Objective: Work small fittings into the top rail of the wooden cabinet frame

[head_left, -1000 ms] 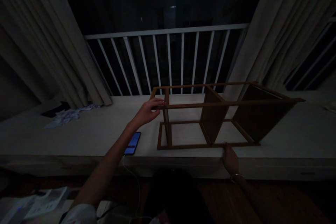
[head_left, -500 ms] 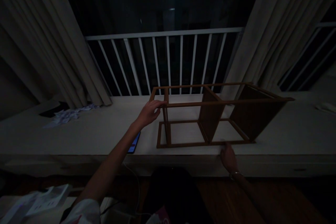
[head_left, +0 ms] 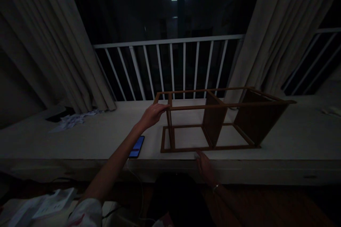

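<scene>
A brown wooden shelf unit (head_left: 215, 120), an open frame with panels, lies on its side on the white window ledge. My left hand (head_left: 152, 116) is closed on the left end of its upper front rail, fingertips over the wood. Below the lower front rail is my right hand (head_left: 206, 168), its fingers stretched out and the tips at the rail by the ledge's front edge. It does not grip the rail; in this dim light I cannot tell whether it touches. A bracelet circles the right wrist.
A phone (head_left: 137, 146) with its screen lit lies left of the shelf unit, a cable (head_left: 135, 175) hanging from it. Crumpled papers (head_left: 71, 120) lie farther left. Behind the ledge (head_left: 106, 142) stand white railings (head_left: 171, 65) and curtains (head_left: 80, 56). White packaging (head_left: 54, 202) sits at lower left.
My right hand has slid left along the lower front rail, from the right part to near the middle. The left hand keeps its hold. The view has tilted slightly.
</scene>
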`<state>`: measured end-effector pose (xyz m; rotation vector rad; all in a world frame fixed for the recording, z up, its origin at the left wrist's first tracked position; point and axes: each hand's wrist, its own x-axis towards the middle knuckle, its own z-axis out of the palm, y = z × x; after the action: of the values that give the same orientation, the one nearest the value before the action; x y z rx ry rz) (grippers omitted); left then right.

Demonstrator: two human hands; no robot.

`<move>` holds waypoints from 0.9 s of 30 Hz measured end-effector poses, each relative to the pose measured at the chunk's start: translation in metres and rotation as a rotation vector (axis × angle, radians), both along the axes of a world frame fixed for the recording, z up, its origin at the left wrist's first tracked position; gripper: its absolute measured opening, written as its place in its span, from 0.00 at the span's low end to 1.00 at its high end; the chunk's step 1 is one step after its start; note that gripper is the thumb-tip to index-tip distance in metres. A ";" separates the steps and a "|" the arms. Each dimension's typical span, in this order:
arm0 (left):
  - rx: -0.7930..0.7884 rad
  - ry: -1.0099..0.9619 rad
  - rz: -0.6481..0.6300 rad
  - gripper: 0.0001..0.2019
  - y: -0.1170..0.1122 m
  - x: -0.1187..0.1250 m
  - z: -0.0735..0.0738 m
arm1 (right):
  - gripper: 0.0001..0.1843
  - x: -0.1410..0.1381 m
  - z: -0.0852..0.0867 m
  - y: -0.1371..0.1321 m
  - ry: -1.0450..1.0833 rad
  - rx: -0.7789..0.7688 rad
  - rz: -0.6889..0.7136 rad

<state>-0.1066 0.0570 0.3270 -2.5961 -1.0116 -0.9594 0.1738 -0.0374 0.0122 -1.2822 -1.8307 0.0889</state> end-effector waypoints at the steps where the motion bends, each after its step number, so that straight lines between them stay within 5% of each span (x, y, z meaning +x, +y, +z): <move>1: 0.002 -0.001 0.004 0.16 0.000 -0.001 0.001 | 0.21 -0.005 0.002 0.005 0.009 0.006 0.000; 6: 0.014 0.005 -0.014 0.14 0.000 -0.006 0.001 | 0.19 -0.023 0.011 0.013 0.016 0.030 0.033; 10: 0.006 -0.003 -0.033 0.14 0.001 -0.008 -0.003 | 0.20 -0.034 0.046 0.006 0.005 0.055 0.115; 22: 0.005 -0.122 -0.031 0.13 0.006 -0.001 0.003 | 0.20 -0.046 0.266 0.044 -0.150 0.394 0.170; 27: 0.042 -0.107 -0.060 0.13 0.006 0.000 0.003 | 0.20 -0.056 0.322 0.068 -0.476 0.313 0.134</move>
<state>-0.1067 0.0629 0.3303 -2.5786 -0.9322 -1.1325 0.1175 0.0307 0.3339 -1.0129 -2.2225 -0.4505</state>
